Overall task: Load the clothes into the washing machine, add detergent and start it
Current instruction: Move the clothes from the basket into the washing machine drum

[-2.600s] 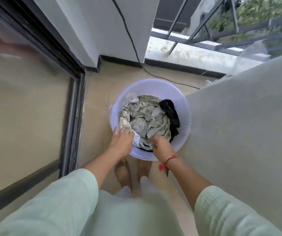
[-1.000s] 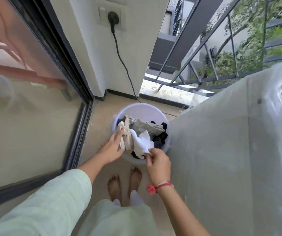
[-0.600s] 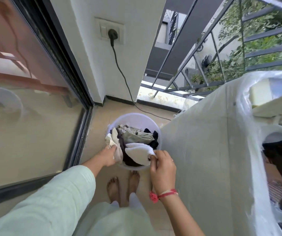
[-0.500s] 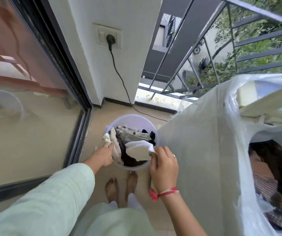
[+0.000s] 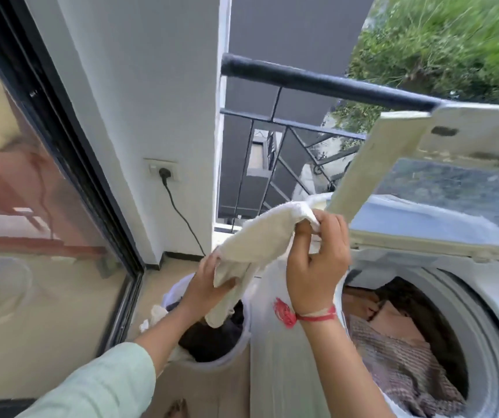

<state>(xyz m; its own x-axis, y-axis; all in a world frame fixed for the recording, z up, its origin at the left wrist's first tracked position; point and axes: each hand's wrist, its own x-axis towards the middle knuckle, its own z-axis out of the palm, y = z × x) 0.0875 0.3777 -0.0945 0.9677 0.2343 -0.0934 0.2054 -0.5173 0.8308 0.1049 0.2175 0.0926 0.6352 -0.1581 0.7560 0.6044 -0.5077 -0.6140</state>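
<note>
Cream-white, one cloth (image 5: 260, 245) stretches between two hands above one laundry tub (image 5: 212, 333). The right hand (image 5: 317, 263) pinches its upper end at one o'clock, fingers (image 5: 305, 233) clamped on the fabric; the left hand (image 5: 209, 285) grips its lower part at seven o'clock, the tail dangling into the tub. One washing machine (image 5: 483, 297) stands at three o'clock, lid (image 5: 441, 176) raised, checked clothes (image 5: 399, 357) inside.

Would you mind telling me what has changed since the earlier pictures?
Both hands, left and right, have lifted the white cloth out of the tub up toward the washing machine. The tub stays on the floor with dark clothes inside; the lid stays open.
</note>
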